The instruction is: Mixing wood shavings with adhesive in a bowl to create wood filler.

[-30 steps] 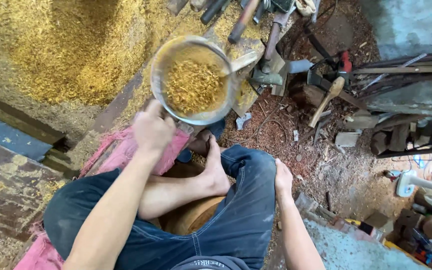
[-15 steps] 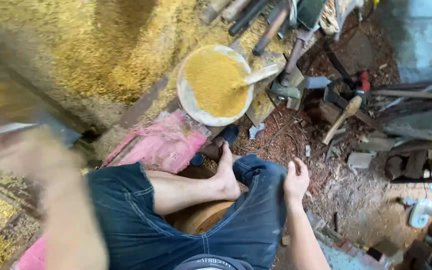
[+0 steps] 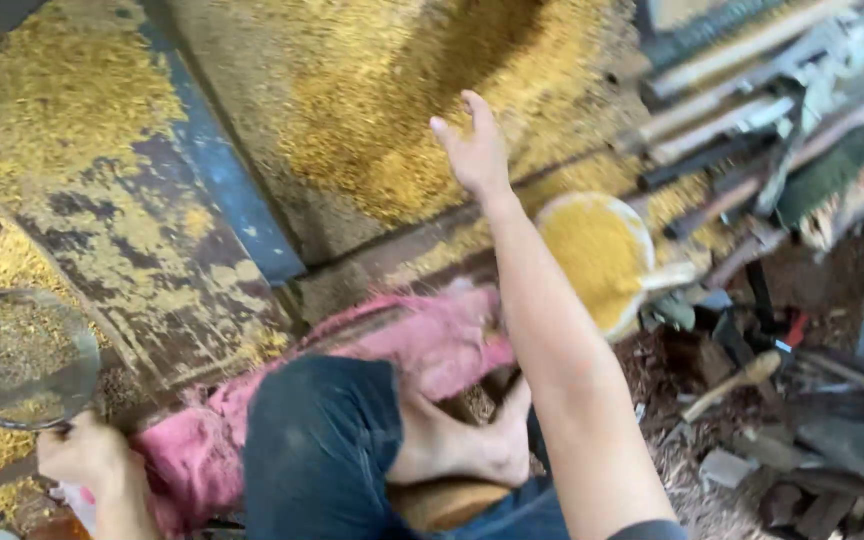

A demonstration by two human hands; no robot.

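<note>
Left hand [image 3: 82, 452] gripping round metal sieve [image 3: 27, 358], right hand [image 3: 474, 150] spread over sawdust pile [image 3: 402, 100]

Right hand [image 3: 474, 150] outstretched, fingers open; left hand [image 3: 82, 452] low, fist closed

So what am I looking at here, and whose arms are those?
The camera sits on a person's head and looks down, so the arms belong to that person, who sits with bare feet tucked in. The right hand stretches out, open and empty, over a big heap of yellow sawdust. The left hand grips a round metal sieve by its rim. A pale bowl full of sawdust stands beside the right arm, a pink cloth lies under the legs, and wooden-handled tools are piled at the right.
</note>
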